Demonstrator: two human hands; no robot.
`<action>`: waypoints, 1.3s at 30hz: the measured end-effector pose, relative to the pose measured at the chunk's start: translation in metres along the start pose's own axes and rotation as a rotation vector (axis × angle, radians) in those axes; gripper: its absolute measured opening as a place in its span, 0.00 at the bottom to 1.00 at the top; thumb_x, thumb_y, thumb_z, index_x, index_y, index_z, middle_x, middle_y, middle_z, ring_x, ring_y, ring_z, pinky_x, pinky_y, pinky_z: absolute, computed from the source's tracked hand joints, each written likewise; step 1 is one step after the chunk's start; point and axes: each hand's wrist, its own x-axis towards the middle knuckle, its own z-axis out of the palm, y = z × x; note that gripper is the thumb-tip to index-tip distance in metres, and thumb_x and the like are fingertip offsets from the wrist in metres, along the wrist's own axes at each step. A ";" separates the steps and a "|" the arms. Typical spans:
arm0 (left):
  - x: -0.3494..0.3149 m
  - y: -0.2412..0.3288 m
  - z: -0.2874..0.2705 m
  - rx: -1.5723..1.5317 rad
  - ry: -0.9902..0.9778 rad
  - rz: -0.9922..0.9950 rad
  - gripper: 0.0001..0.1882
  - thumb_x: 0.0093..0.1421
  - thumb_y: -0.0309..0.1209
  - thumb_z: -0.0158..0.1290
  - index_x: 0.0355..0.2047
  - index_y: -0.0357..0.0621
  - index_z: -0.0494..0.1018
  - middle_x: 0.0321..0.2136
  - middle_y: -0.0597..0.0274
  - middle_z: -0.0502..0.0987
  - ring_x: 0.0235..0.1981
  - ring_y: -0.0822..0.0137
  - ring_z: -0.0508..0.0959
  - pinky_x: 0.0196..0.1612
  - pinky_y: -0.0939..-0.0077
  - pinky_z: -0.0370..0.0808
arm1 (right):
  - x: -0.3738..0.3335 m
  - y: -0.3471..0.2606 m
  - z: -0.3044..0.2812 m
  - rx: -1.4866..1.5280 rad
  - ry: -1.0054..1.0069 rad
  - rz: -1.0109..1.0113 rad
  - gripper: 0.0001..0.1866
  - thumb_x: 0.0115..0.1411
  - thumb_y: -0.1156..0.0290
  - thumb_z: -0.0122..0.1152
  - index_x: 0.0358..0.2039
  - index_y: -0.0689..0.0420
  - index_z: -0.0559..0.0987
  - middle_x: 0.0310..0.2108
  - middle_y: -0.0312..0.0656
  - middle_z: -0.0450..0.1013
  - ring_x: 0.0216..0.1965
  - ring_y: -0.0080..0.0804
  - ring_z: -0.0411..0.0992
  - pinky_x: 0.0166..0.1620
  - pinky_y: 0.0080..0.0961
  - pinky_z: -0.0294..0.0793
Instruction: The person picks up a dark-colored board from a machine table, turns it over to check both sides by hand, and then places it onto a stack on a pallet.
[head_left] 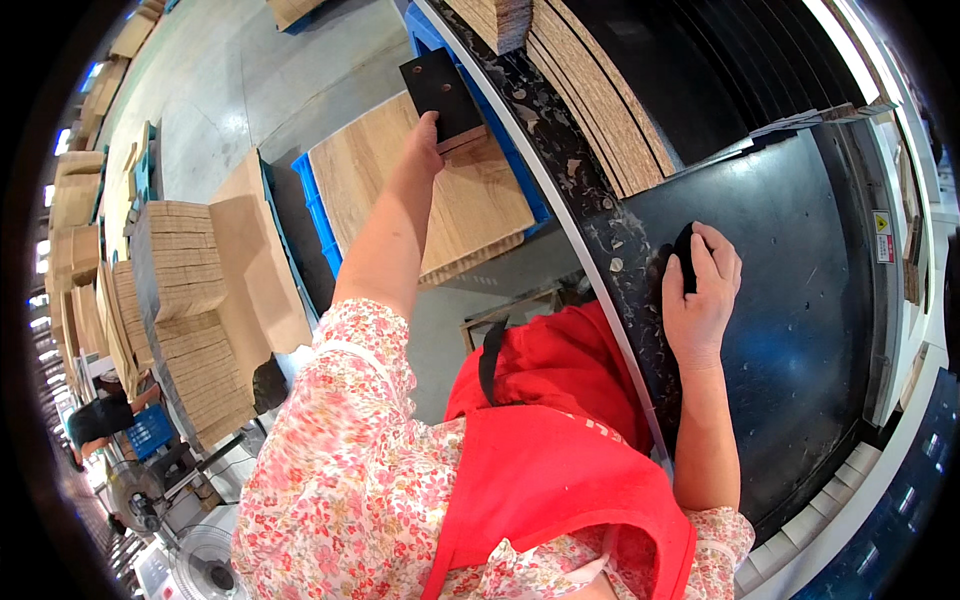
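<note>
My left hand [428, 145] reaches out over a stack of wood-grain boards [370, 155], its fingers closed on the edge of a small black panel [443, 92]. Two small round marks show on the panel's dark face, and its near edge is brown. On the dark flat bed [800, 240] of a machine to the right rests my right hand [705, 290], fingers curled round a black object [685, 245]. Most of that object is hidden under the fingers, so its kind cannot be made out.
Long particleboard strips [595, 110] lie along the bed's far part. A scuffed black border with a pale rim [575, 225] runs between me and the bed. Blue pallet edges [318, 215] flank the boards. Stacked brown panels [190, 310] and a fan [207, 560] stand at left.
</note>
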 end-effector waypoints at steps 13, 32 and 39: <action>0.059 -0.004 -0.039 -0.094 -0.262 0.035 0.29 0.56 0.41 0.60 0.57 0.49 0.66 0.50 0.56 0.77 0.54 0.51 0.76 0.52 0.40 0.73 | 0.001 -0.002 -0.001 -0.008 0.000 -0.023 0.16 0.53 0.78 0.64 0.44 0.66 0.79 0.51 0.47 0.73 0.52 0.49 0.70 0.56 0.41 0.66; 0.068 0.041 -0.023 0.184 -0.126 -0.213 0.47 0.50 0.63 0.61 0.66 0.57 0.62 0.68 0.60 0.60 0.65 0.53 0.63 0.63 0.38 0.54 | 0.001 -0.002 -0.001 -0.007 -0.005 0.008 0.14 0.53 0.78 0.64 0.42 0.64 0.79 0.51 0.47 0.73 0.52 0.50 0.69 0.56 0.41 0.66; 0.121 0.032 -0.050 0.093 -0.232 -0.195 0.29 0.66 0.55 0.50 0.63 0.62 0.63 0.64 0.59 0.67 0.63 0.46 0.66 0.60 0.27 0.54 | 0.005 -0.004 -0.002 0.009 -0.009 -0.019 0.15 0.53 0.78 0.65 0.42 0.64 0.79 0.51 0.48 0.73 0.53 0.50 0.69 0.56 0.41 0.66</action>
